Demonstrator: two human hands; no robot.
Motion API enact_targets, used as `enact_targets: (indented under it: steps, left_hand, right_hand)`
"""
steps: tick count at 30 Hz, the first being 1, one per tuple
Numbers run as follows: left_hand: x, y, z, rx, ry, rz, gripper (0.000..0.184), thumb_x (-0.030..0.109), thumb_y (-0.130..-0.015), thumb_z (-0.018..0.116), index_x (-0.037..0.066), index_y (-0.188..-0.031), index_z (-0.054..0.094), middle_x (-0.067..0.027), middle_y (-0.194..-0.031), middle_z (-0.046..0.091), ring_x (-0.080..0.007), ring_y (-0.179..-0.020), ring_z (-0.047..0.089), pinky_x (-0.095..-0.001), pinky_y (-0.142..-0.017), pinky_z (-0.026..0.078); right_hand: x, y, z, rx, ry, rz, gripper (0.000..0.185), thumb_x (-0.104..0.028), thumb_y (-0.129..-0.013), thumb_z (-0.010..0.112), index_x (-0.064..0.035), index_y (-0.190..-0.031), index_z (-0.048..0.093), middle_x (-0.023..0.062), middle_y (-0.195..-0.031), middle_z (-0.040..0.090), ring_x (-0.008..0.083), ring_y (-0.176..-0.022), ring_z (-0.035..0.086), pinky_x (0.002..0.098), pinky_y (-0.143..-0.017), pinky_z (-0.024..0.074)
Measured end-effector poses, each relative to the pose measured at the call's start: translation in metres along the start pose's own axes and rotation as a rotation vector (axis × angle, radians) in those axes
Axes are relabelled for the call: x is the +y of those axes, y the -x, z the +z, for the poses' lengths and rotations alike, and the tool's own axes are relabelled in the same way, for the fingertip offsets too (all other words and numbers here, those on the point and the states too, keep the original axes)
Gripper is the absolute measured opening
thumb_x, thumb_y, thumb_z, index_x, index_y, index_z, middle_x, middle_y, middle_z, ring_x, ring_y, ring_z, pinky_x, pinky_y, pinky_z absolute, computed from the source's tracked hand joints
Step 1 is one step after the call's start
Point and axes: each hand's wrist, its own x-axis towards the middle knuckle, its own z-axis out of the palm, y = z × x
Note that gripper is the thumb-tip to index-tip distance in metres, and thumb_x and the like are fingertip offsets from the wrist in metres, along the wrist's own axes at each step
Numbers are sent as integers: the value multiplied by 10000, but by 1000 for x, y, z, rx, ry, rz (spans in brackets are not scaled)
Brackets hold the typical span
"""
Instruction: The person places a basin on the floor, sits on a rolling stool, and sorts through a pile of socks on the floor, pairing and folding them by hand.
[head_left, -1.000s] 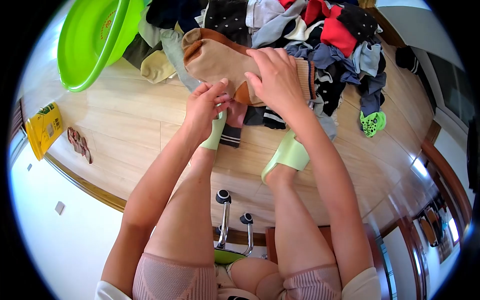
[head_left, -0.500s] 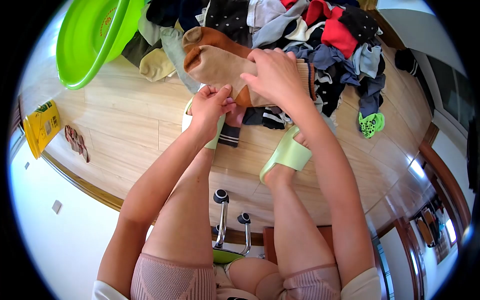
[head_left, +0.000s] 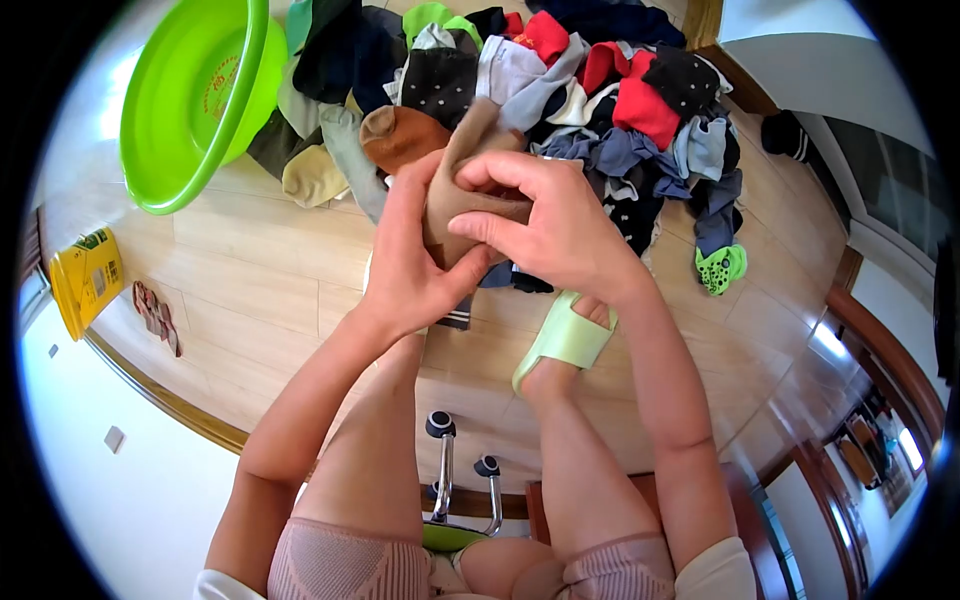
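Note:
A tan sock (head_left: 441, 212) is bunched between my two hands above the pile, one end sticking up. My left hand (head_left: 415, 255) is closed round its left side, with the thumb underneath. From the right, my right hand (head_left: 560, 215) grips it, fingers curled at a fold and thumb across the front. My fingers hide part of the sock, and I cannot tell whether a second is folded with it. Just behind lies a brown sock (head_left: 398, 138), beside a grey-green sock (head_left: 346, 150) and a pale yellow sock (head_left: 318, 180).
A pile of socks, including a red sock (head_left: 645, 112) and a black dotted sock (head_left: 440, 82), spreads across the wooden floor (head_left: 250, 270). A green basin (head_left: 150, 140) stands at left, near a yellow container (head_left: 88, 280). My foot wears a pale green slipper (head_left: 570, 340).
The tan sock, stretched flat with its brown toe and heel showing before, is now folded and bunched. My left hand has moved up onto it. The view has shifted slightly.

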Motion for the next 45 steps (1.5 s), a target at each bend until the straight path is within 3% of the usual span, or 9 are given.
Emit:
enact_targets:
  steps: [4, 8, 12, 16, 25, 32, 35, 41, 45]
  left_hand:
    - [5, -7, -4, -55, 345, -268, 533, 55, -790, 747, 0, -1256, 495, -89, -1080, 630, -167, -963, 626, -328, -811, 535]
    - [0, -8, -15, -81, 794, -671, 417, 114, -862, 727, 22, -1225, 544, -64, -1061, 652, -136, -927, 654, -283, -796, 561]
    - [-7, -3, -21, -46, 1031, -692, 493, 147, -869, 720, 36, -1290, 488, -88, -1163, 617, -157, -1029, 631, -313, -863, 553]
    - [-11, 0, -23, -35, 1015, -666, 526, 134, -868, 719, 38, -1318, 463, -98, -1209, 596, -167, -1088, 605, -323, -924, 523]
    - [-19, 2, -24, -81, 860, -614, 616, 126, -837, 741, 5, -1348, 420, -123, -1223, 588, -194, -1122, 587, -340, -970, 490]
    - [-12, 3, -25, -263, 1181, -806, 517, 207, -895, 662, -13, -1313, 452, -149, -1179, 606, -228, -1027, 643, -357, -889, 544]
    - [-18, 5, -22, -225, 1172, -858, 462, 237, -926, 625, -9, -1288, 476, -151, -1157, 617, -225, -1016, 647, -355, -884, 546]
    - [-19, -5, -17, -53, 858, -724, 406, 218, -906, 681, 17, -1221, 523, -106, -1098, 622, -164, -987, 625, -316, -867, 515]
    - [-20, -3, -9, 206, 135, -202, 400, 92, -794, 758, 29, -1143, 573, -46, -992, 583, -164, -950, 550, -298, -842, 463]
  right_hand:
    - [-2, -7, 3, 168, 9, -105, 274, -109, -776, 762, 11, -996, 652, 119, -841, 643, 189, -668, 664, 315, -606, 521]
    - [18, -14, -7, 343, 236, -224, 542, -248, -701, 848, -44, -1146, 618, 120, -960, 638, 291, -874, 637, 359, -806, 517]
    - [37, 4, -11, 141, -130, 181, 795, -408, -705, 859, -26, -1297, 490, 126, -1156, 608, 244, -1004, 624, 345, -843, 518]
    - [39, 18, -5, 100, -838, 532, 671, -314, -766, 839, -10, -1259, 500, 98, -1087, 651, 147, -941, 635, 288, -816, 528]
    - [43, 19, 0, 343, -486, 162, 302, -95, -809, 779, 6, -1031, 601, 40, -938, 675, 90, -826, 629, 230, -757, 519]
    - [55, 16, 9, 251, -895, 377, 333, -167, -882, 702, -18, -1153, 578, 57, -1054, 656, 111, -963, 619, 290, -847, 508]
    - [45, 21, 8, 163, -1213, 566, 310, -148, -898, 670, -42, -1174, 578, 58, -1064, 658, 152, -988, 640, 325, -875, 518]
    - [44, 21, 9, 186, -1132, 461, 301, -87, -871, 681, -36, -1155, 593, 55, -1048, 666, 148, -942, 654, 319, -855, 530]
    - [49, 18, 12, 227, -1120, 419, 316, -58, -849, 694, -29, -1149, 596, 55, -1053, 667, 143, -949, 650, 314, -860, 528]
